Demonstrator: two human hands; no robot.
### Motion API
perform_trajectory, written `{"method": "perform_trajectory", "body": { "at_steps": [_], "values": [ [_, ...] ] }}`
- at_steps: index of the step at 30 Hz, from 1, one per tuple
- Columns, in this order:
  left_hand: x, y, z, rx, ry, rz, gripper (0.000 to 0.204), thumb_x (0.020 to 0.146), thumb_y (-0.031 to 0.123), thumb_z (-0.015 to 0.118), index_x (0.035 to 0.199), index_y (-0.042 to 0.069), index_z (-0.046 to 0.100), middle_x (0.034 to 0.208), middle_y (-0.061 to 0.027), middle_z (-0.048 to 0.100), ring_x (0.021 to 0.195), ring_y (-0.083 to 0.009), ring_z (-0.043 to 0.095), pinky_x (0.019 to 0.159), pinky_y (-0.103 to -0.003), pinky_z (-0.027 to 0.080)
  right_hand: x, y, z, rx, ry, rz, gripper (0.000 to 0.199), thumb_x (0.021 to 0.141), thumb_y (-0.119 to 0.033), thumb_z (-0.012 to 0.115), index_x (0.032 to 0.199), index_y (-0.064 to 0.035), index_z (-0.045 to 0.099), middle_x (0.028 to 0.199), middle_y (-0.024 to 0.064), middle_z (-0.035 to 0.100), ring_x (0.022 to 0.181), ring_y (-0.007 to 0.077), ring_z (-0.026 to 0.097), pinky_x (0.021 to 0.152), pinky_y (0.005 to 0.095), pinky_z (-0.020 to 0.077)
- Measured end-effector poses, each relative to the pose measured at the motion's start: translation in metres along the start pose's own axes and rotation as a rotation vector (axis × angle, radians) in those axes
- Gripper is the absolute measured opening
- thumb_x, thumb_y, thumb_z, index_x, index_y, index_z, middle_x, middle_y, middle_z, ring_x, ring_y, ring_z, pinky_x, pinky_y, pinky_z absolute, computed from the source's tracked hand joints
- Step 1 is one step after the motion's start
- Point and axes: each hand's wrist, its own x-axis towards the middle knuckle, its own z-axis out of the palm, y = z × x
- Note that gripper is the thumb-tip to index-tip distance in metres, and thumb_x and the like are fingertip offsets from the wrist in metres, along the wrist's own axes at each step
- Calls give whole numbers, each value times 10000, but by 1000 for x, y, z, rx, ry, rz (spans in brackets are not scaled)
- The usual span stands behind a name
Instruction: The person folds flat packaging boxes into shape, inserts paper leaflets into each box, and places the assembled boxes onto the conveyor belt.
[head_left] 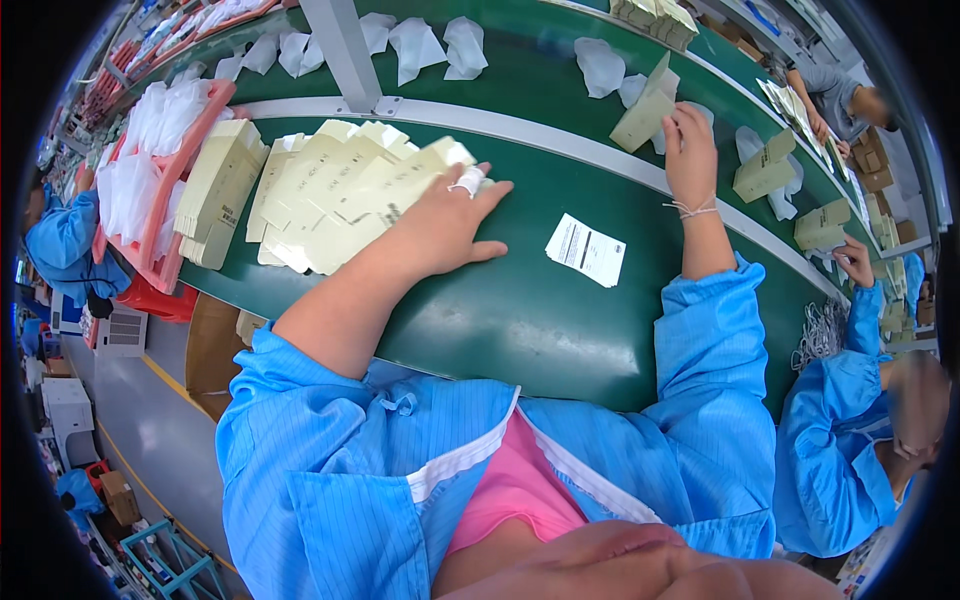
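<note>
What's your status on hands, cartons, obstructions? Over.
Left hand, grip open, at fanned flat cartons. Right hand at standing carton, grip unclear. White slips between hands, apparently blocking neither.

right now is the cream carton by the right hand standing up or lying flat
Standing up: the cream carton rises from the green belt, one flap raised, beside the right hand.

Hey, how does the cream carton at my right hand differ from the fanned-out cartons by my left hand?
The single carton by your right hand is opened into a box shape, while the fanned-out cartons by your left hand lie flat and overlapping. The single carton stands beyond the pale rail; the fanned-out cartons are on your side of it. Both are cream.
</note>
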Motion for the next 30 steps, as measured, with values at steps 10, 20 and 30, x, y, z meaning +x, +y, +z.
{"method": "perform_trajectory", "body": {
  "at_steps": [10, 20, 30],
  "values": [
    [6, 0, -26, 104, 8, -279, 913, 686, 346, 765, 1436, 194, 266, 1341, -234, 423, 1087, -393, 535, 925, -413, 458, -4, 4, 0, -89, 10, 61, 374, 844, -106, 611, 1190, -5, 508, 1210, 177, 524, 1082, 340, 533, 901, 382, 444],
    [5, 12, -36, -229, 403, -175, 900, 640, 269, 802, 1399, 158, 331, 1260, -188, 456, 989, -356, 565, 858, -412, 473, -32, -94, 10, 256, -312, -154, 434, 822, -135, 660, 1216, -52, 496, 1162, 161, 549, 1093, 301, 530, 975, 372, 399],
    [-3, 28, -41, 90, 754, 84, 946, 558, 355, 828, 1338, 82, 367, 1263, -145, 458, 1028, -359, 549, 898, -435, 443, -51, -130, -4, 939, -543, 280, 364, 886, -117, 636, 1200, 15, 507, 1014, 70, 623, 919, 126, 601, 817, 244, 487]
  ]
}}
